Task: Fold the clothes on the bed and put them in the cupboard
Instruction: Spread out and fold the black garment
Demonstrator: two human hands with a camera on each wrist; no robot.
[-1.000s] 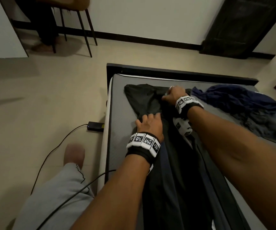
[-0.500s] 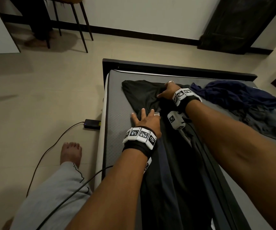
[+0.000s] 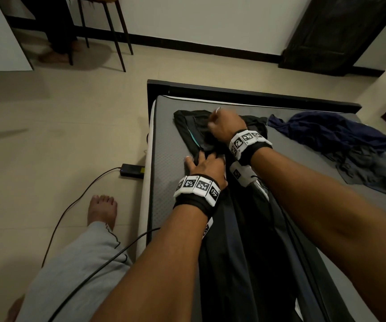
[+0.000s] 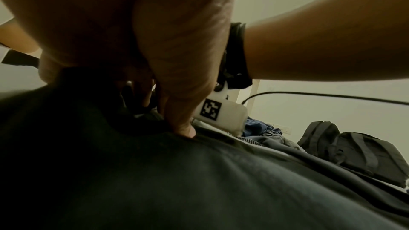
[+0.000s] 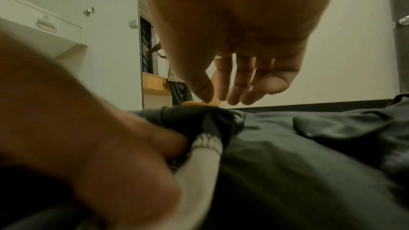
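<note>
Since half a second ago, your left hand [image 3: 204, 162] has slid up the dark trousers [image 3: 240, 252] toward the waistband, and your right hand [image 3: 226, 125] has lifted slightly off the cloth near the top edge.

The trousers lie lengthwise along the left side of the bed [image 3: 164, 173], waistband at the far end, legs running back toward you. Your left hand lies flat with fingers extended, pressing the fabric just beside the teal-trimmed seam. Your right hand hovers over the waistband; the right wrist view shows its fingers [image 5: 243, 83] relaxed, pointing down and gripping nothing.

To complete this step well, keep the left palm anchoring the cloth while the right hand smooths the waistband outward. Probably align both legs edge to edge before folding, since loose creases would carry into every later fold.

Beyond the trousers, a heap of blue and grey clothes [image 3: 340, 140] lies well apart on the right side of the bed, not yet folded. The cupboard cannot be identified with certainty.
</note>
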